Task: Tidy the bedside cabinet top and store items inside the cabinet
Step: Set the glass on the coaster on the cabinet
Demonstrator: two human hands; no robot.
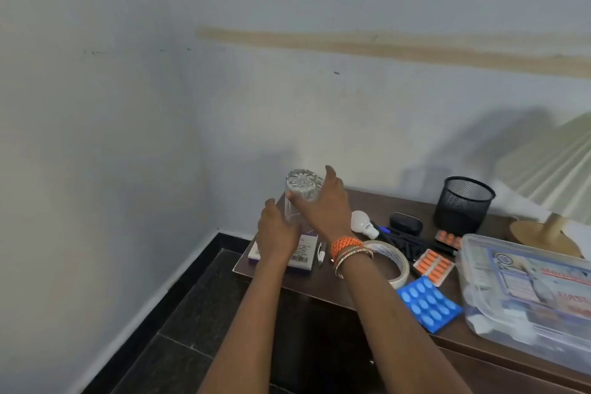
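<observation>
A clear drinking glass [300, 187] stands upside down at the far left corner of the dark wooden cabinet top [339, 285]. My right hand [323, 205] grips its upper part, index finger lifted. My left hand [276, 233] wraps the lower part of the glass from the left. Under and in front of the glass lies a white and purple box [302, 257] with a barcode. A white pen [320, 253] lies beside the box.
A tape roll [395, 261], white bulb [363, 224], black case [405, 223], dark pens [412, 241], orange pill strips [433, 265] and a blue pill strip [427, 302] crowd the middle. A black mesh cup [463, 203], clear plastic box [524, 294] and lamp base [543, 233] stand right.
</observation>
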